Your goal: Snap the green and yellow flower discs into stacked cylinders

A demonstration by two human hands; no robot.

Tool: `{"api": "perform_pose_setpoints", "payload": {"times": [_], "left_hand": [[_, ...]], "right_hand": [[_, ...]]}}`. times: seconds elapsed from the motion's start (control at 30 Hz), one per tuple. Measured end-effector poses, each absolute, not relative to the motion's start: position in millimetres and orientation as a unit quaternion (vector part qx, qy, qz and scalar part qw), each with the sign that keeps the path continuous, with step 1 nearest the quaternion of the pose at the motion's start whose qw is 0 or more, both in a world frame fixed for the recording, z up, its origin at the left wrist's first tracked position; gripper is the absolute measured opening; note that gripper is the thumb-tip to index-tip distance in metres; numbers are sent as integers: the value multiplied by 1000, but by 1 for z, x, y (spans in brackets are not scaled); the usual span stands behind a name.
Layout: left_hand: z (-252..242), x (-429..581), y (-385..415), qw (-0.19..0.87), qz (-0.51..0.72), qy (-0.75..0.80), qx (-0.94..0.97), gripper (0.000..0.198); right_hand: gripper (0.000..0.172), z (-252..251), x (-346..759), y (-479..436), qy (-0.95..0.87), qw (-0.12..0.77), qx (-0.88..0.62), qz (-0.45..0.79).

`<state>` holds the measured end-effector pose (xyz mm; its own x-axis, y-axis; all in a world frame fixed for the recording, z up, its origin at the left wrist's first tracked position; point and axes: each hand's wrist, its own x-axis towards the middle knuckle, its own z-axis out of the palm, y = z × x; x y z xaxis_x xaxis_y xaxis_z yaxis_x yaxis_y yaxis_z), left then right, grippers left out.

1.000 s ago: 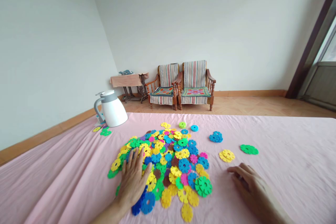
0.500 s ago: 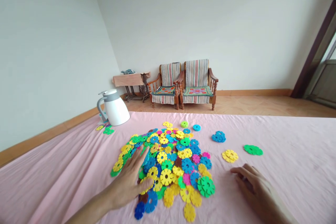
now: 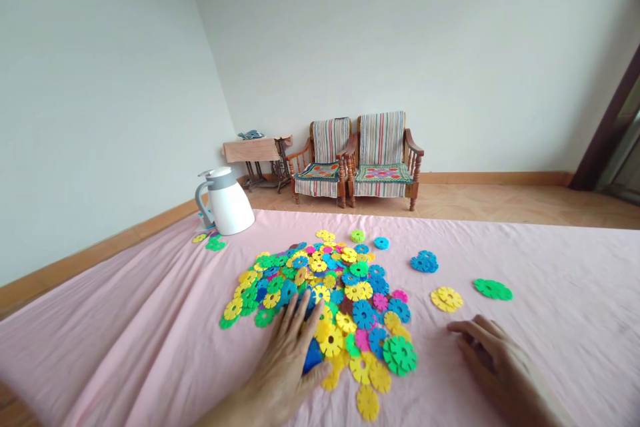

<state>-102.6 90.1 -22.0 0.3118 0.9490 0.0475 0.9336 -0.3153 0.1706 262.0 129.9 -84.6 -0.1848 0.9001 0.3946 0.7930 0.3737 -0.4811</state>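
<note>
A wide heap of notched plastic discs (image 3: 331, 345) in yellow, green, blue and pink lies on the pink cloth (image 3: 165, 320). My left hand (image 3: 290, 353) rests palm down on the heap's lower left part, fingers spread, hiding the discs beneath. To the right of the heap, my right hand (image 3: 497, 357) lies on the cloth with its fingers bent; its palm side is hidden. Small separate groups lie beyond it: yellow discs (image 3: 447, 299), green discs (image 3: 493, 289) and blue discs (image 3: 424, 261). A single blue disc (image 3: 381, 243) and a lime disc (image 3: 357, 236) sit behind the heap.
A white and grey jug (image 3: 230, 203) stands at the cloth's far left, with a few green discs (image 3: 215, 243) beside it. Beyond the cloth's far edge are two wooden armchairs (image 3: 383, 173) and a small covered table (image 3: 253, 149) against the wall.
My left hand has moved right and toward me across the heap, uncovering green and yellow discs on its left. The lower-left discs have shifted. My right hand has barely moved.
</note>
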Motion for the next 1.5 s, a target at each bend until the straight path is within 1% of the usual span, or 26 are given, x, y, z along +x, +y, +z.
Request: {"api": "perform_pose_setpoints", "payload": {"times": [0.23,0.4,0.5,0.6,0.7,0.83,0.9,0.97,1.07,1.13,1.3,1.5], "left_hand": [[-18,-63,125,20,111,516,849,67],[-16,-44,147,51,131,492,859,67],[-16,-37,148,54,161,490,855,66],[-13,-32,139,41,183,474,860,61],[-3,-36,129,36,205,463,862,47],[15,-70,129,60,245,525,813,17],[19,-99,133,57,242,566,786,11],[20,-129,137,59,224,590,774,17],[15,-160,142,71,195,592,779,36],[11,-168,146,72,192,588,782,40],[8,-162,155,57,209,586,781,31],[11,-156,162,19,216,575,789,23]], "right_hand": [[23,-85,262,130,-757,327,-559,90],[26,-81,257,128,-748,345,-560,90],[28,-79,252,125,-735,371,-561,88],[27,-78,253,125,-737,372,-557,93],[25,-80,256,127,-746,353,-556,94],[24,-83,261,129,-751,343,-557,91],[24,-83,262,130,-757,334,-553,100],[24,-83,263,130,-758,329,-554,105],[24,-84,263,131,-753,331,-558,106],[24,-84,263,131,-753,332,-558,108],[25,-83,262,131,-756,330,-553,114],[26,-81,257,129,-741,361,-557,106]]}}
